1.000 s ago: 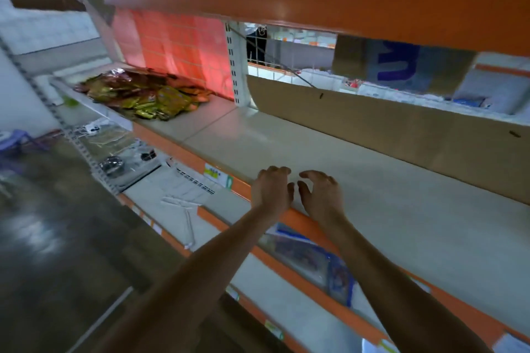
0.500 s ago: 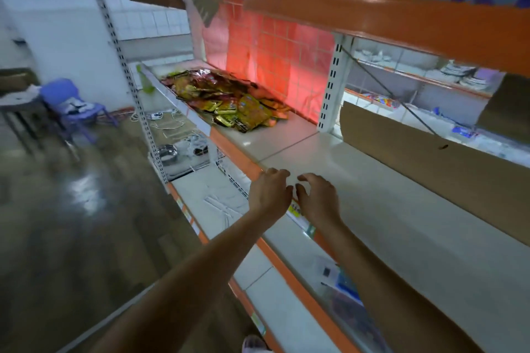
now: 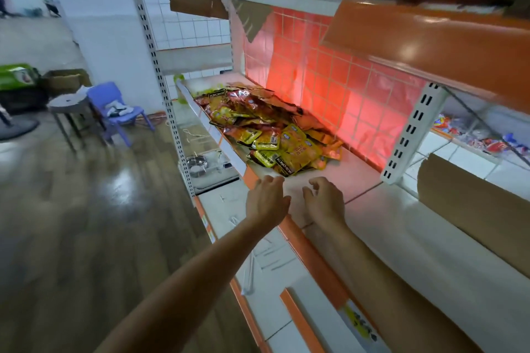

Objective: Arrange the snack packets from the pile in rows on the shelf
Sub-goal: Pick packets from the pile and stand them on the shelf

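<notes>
While left hand, right hand hover near pile, fingertips partly hidden, grip seemingly apart, empty.

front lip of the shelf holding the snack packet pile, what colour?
Orange, with a white strip section beside the pile. The shelf's front lip shows best in the head view.

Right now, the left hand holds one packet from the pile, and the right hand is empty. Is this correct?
Not quite. The head view shows the left hand holding nothing; it hovers just short of the pile of snack packets on the shelf. The right hand is empty, as you said.
</notes>
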Motion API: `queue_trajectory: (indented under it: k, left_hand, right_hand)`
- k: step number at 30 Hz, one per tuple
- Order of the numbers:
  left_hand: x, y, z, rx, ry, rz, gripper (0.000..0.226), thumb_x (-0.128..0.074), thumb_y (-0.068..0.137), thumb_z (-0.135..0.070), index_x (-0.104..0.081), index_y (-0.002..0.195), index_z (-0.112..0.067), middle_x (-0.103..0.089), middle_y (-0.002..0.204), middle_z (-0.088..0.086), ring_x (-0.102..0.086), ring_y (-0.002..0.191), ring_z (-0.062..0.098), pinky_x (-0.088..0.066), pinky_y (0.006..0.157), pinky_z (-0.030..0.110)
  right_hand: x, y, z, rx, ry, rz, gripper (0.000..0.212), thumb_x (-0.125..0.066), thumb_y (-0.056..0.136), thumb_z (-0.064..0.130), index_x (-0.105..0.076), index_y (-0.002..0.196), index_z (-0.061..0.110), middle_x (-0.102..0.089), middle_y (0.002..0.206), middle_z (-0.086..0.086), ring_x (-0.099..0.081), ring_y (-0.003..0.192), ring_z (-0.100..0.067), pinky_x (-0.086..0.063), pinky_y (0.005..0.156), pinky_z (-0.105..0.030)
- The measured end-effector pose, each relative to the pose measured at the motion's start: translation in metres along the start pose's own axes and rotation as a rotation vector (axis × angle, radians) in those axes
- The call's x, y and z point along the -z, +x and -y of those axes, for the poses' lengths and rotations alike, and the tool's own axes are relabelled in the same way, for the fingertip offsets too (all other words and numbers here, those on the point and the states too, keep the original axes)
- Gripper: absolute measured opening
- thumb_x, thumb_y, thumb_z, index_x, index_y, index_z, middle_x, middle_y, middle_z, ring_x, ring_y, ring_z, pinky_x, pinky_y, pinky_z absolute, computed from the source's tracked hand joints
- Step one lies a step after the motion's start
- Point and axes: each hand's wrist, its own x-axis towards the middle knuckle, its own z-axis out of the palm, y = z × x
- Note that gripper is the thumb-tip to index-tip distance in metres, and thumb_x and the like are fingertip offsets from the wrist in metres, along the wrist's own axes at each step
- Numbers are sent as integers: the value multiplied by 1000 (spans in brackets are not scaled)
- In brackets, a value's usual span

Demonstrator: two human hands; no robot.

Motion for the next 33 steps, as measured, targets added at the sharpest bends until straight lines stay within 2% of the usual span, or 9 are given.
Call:
queue_trajectory:
  k: [6, 11, 15, 19, 24, 27, 29, 33]
  left_hand:
    - [2, 61, 20, -6, -26, -7, 45, -57, 92, -29, -49, 132, -11, -54, 128, 14, -47, 121, 34, -41, 96, 41]
    - [4, 116, 30, -110, 7, 20, 38, -53, 94, -33, -52, 124, -9, -55, 124, 13, -50, 114, 31, -42, 93, 40]
    - [-1, 153, 34, -247, 69, 44, 29, -44, 97, -24, -53, 122, -13, -57, 127, 7, -48, 117, 27, -39, 98, 36]
    - [-6, 171, 39, -247, 123, 49, 32, -52, 93, -25, -53, 125, -17, -52, 134, 1, -37, 127, 27, -42, 94, 38]
    - [-3, 182, 42, -241, 247, 96, 59, -65, 86, -46, -46, 134, -18, -35, 144, 4, -29, 134, 30, -40, 99, 41]
    - [-4, 188, 44, -227, 265, 129, 67, -67, 82, -54, -47, 133, -17, -29, 145, 8, -29, 134, 32, -41, 99, 41]
    - [-4, 189, 45, -262, 294, 105, 64, -67, 82, -54, -50, 131, -16, -34, 141, 8, -32, 132, 31, -41, 99, 40]
    - [-6, 187, 48, -387, 273, 90, 57, -64, 81, -57, -58, 120, -15, -39, 136, 7, -34, 127, 29, -38, 102, 38]
  right_hand:
    - [-24, 47, 15, -156, 55, -23, 29, -56, 91, 31, -57, 111, 11, -65, 112, -13, -57, 106, -35, -44, 81, -35]
    - [-40, 85, 31, -321, 59, -72, 53, -61, 88, 42, -46, 126, 7, -58, 125, -19, -55, 114, -39, -44, 89, -41]
    - [-53, 103, 37, -467, -5, -96, 86, -65, 77, 58, -36, 137, 4, -48, 135, -20, -47, 123, -37, -43, 98, -45]
    - [-61, 109, 43, -543, -43, -127, 101, -72, 68, 63, -29, 138, 3, -41, 136, -18, -40, 127, -36, -38, 100, -43]
    - [-61, 108, 40, -571, -15, -159, 89, -75, 74, 48, -29, 138, 6, -42, 133, -17, -42, 126, -36, -38, 99, -42]
    - [-59, 105, 39, -572, 11, -197, 67, -66, 83, 32, -32, 135, 8, -45, 129, -19, -45, 122, -37, -41, 97, -42]
    - [-57, 103, 40, -587, 36, -229, 55, -59, 85, 20, -34, 132, 9, -44, 126, -18, -46, 119, -39, -41, 94, -42]
    - [-54, 92, 40, -552, 101, -315, 45, -59, 82, 13, -41, 123, 8, -55, 119, -18, -53, 112, -38, -41, 79, -36]
